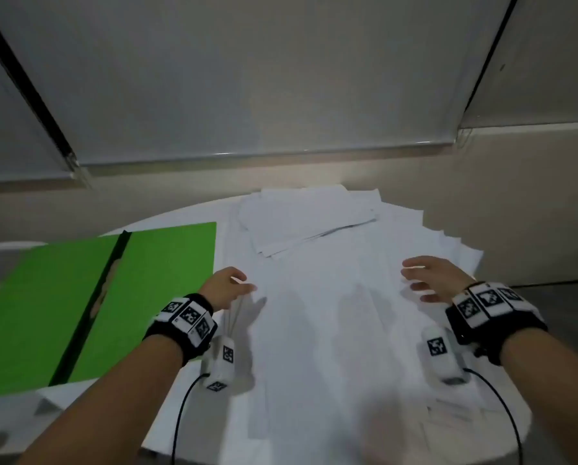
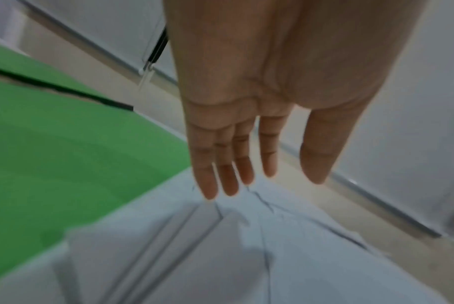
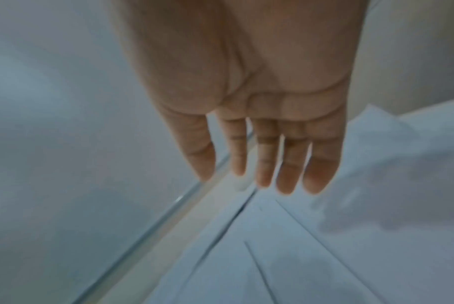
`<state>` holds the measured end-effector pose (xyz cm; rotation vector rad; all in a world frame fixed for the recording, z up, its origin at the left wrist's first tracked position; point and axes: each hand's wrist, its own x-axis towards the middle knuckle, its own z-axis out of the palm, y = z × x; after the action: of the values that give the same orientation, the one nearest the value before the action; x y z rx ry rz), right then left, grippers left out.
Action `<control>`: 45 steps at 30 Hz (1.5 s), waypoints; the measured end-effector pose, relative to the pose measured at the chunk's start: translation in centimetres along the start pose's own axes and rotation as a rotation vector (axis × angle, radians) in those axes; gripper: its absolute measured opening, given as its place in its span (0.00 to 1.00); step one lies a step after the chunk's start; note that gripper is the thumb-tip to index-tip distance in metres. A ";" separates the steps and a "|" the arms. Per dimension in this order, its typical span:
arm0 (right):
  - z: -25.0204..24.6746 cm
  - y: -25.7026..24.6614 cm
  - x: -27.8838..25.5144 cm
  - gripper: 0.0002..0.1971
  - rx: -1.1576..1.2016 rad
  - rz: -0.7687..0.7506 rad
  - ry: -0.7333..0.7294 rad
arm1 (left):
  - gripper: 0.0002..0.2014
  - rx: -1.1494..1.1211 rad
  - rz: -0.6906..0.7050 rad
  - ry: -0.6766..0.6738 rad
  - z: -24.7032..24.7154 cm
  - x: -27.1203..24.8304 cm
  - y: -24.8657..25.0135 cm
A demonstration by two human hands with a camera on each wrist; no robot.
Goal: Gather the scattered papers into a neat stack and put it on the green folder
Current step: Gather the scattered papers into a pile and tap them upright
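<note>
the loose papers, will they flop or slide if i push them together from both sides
The papers look thin and lie fanned in overlapping layers, so they would probably slide over each other easily. Single sheets would likely buckle rather than move stiffly; the small pile at the far side may shift as one. Both the left hand and right hand are open, well placed to squeeze inward.

The papers (image 1: 331, 313) are thin matt white sheets, faintly creased; the green folder (image 1: 166, 263) looks smooth, slightly glossy plastic.
</note>
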<state>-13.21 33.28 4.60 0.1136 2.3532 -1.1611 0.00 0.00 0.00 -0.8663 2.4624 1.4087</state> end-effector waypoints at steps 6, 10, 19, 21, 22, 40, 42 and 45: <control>4.9 2.1 5.4 0.25 -0.603 0.023 -0.001 | 0.44 0.751 -0.014 -0.033 5.1 3.4 -1.5; 7.1 2.1 4.6 0.39 -0.695 -0.049 0.074 | 0.36 0.928 0.068 -0.067 6.0 2.4 -1.5; 8.7 5.4 1.7 0.39 -0.534 -0.120 0.105 | 0.17 0.475 0.087 -0.190 7.1 -3.3 -2.5; 8.5 5.8 2.2 0.35 -0.426 -0.103 0.049 | 0.20 0.295 0.054 -0.174 6.7 -3.6 -2.8; 8.1 6.0 3.1 0.38 -0.390 -0.109 0.037 | 0.22 0.209 0.046 -0.163 6.6 -3.8 -2.9; 8.2 8.8 -6.2 0.27 -0.256 -0.384 0.077 | 0.10 -0.059 0.150 -0.055 7.4 -10.1 -5.7; 7.3 9.1 -6.1 0.24 -0.019 -0.465 0.021 | 0.13 -0.100 0.157 -0.039 7.3 -9.9 -5.7; 6.5 9.9 -5.4 0.22 0.297 -0.530 -0.112 | 0.28 0.028 0.160 0.023 7.1 -8.9 -5.7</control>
<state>-3.05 35.35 -3.22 -0.4900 2.1556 -1.7094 9.56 7.30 -4.30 -0.6968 2.6137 1.4166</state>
